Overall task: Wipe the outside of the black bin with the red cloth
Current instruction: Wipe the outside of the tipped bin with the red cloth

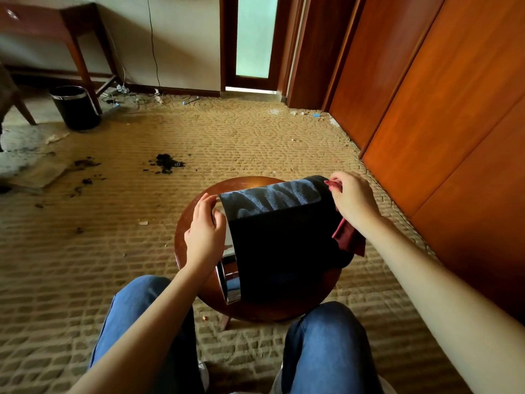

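**Black bin on its side across the round table, a hand at each end**

Far left, well away on the carpet (136,251): a second dark bin (75,108) with a bright rim band, standing upright beside a desk leg. Between it and the table, open patterned carpet, nubbly and ribbed, marked with dark stains (167,163) and scraps of litter.

At the table's left edge: left hand (204,231), fingers (206,201) curled over the bin's open mouth, gripping the rim from above. Just beside it, the polished metal rim band (231,282), mirror-bright, running from the far left of the table toward the near edge.

Across the middle of the table (272,312), a small round top of glossy brown wood: the black bin (284,251), matte and cylindrical, lying down with its mouth to the left and its base to the right, long axis left to right. Along its upper side, a blue-grey nubbly patch; cloth or sheen, cannot tell.

At the table's right edge: right hand (353,200) against the bin's base end, fingers (339,177) bent and pinching the red cloth (349,240), soft and creased, one corner hanging down past the bin.

Little room to the right: smooth orange-brown wooden panels (440,123) close by. Near edge flanked by two knees in blue jeans.
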{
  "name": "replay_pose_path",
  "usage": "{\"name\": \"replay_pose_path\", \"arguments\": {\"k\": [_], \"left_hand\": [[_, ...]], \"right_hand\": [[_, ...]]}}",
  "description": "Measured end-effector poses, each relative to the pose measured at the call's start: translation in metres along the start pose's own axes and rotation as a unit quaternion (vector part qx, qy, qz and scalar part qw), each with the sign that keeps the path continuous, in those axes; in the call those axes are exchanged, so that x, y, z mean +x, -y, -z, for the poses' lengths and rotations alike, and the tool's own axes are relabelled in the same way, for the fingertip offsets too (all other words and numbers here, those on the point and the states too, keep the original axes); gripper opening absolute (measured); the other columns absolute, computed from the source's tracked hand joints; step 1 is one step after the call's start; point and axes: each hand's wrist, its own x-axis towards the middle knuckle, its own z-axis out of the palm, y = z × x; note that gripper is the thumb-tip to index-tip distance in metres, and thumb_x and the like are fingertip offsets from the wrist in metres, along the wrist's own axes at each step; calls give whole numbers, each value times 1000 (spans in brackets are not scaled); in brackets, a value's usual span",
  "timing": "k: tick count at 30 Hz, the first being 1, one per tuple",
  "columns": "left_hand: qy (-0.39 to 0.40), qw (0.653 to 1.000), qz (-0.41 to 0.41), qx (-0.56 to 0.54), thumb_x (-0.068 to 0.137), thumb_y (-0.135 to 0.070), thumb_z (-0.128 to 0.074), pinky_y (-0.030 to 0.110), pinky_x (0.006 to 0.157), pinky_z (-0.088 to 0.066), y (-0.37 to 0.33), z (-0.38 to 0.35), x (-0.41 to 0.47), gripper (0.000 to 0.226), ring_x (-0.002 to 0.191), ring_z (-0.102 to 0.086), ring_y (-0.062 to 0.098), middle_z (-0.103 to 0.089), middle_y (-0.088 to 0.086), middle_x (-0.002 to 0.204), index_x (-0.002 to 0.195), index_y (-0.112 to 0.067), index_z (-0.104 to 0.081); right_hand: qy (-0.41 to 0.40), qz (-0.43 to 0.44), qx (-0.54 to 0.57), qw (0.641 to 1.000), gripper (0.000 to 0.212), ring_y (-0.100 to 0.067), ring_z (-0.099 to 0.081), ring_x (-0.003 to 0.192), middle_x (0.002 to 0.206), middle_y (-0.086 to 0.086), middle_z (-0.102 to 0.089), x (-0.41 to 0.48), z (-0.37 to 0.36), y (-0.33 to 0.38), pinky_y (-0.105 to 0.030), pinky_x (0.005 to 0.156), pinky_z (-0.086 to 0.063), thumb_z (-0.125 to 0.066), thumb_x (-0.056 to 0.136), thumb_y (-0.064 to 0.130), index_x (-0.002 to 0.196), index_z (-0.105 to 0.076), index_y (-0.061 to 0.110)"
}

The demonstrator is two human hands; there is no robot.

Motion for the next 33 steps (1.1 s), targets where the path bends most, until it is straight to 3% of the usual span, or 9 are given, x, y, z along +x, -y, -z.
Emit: {"name": "replay_pose_path", "arguments": {"k": [3,8,13,16,20,24,27,29,33], "left_hand": [[-4,1000,-1,0,99,-21,-38,53,112,-26,-1,0,0,39,136,-37,15,-39,-4,149,136,-23,-45],[-5,1000,8,-2,99,-20,-38,52,113,-25,-2,0,1,39,136,-36,14,-39,-4,150,136,-22,-45],[-11,1000,1,-4,98,-17,-39,52,113,-25,-4,0,1,36,135,-37,14,-40,-2,149,133,-20,-48],[-10,1000,-9,16,97,-17,-40,52,112,-27,-3,-1,-2,35,133,-39,14,-40,-4,148,131,-21,-49],[-21,1000,-2,1,98,-17,-39,51,111,-28,-5,-2,3,35,132,-40,14,-42,-3,146,131,-18,-50],[-15,998,-32,44,97,-19,-40,53,106,-34,-3,-1,2,33,127,-45,16,-45,-4,140,127,-18,-52],[-10,997,-44,60,97,-19,-40,50,106,-33,-2,1,-3,33,127,-44,14,-43,-5,142,128,-18,-52],[-8,997,-44,65,97,-20,-40,45,105,-30,-1,1,-6,34,128,-42,11,-42,-7,143,129,-19,-51],[-13,998,-26,63,97,-20,-40,44,103,-28,-3,0,2,30,127,-43,13,-43,-8,141,125,-22,-52]], "right_hand": [[-10,-24,-6,1000,10,-31,-54,89,100,-16,-56,10,-1,4,-34,68,-37,-54,91,4,100,-53,3],[9,-27,-13,1000,16,-33,-53,93,110,-17,-49,15,-12,3,-36,84,-42,-58,92,14,95,-60,-2],[12,64,-100,993,19,-34,-50,93,107,-16,-51,-1,-29,-4,-45,77,-46,-48,92,5,94,-61,-7],[-24,75,-67,995,17,-36,-54,87,104,-15,-56,-20,-30,-5,-45,72,-49,-50,87,-3,96,-65,-6],[-81,167,-24,982,26,-33,-60,80,100,-13,-64,-73,-40,1,-39,70,-55,-61,76,-14,98,-69,-3],[-101,277,-82,952,26,-29,-60,75,102,-11,-67,-80,-37,-12,-38,65,-54,-60,82,-6,106,-70,-1],[-107,229,-97,963,25,-35,-58,70,90,-12,-68,-30,-26,-27,-40,59,-52,-50,85,4,94,-72,1],[-100,179,-92,974,25,-38,-57,72,85,-15,-68,-2,-24,-30,-44,59,-52,-50,80,1,86,-73,0],[-103,211,-82,969,35,-33,-58,72,81,-8,-69,-22,-30,-4,-38,60,-50,-39,80,7,81,-73,5]]}}
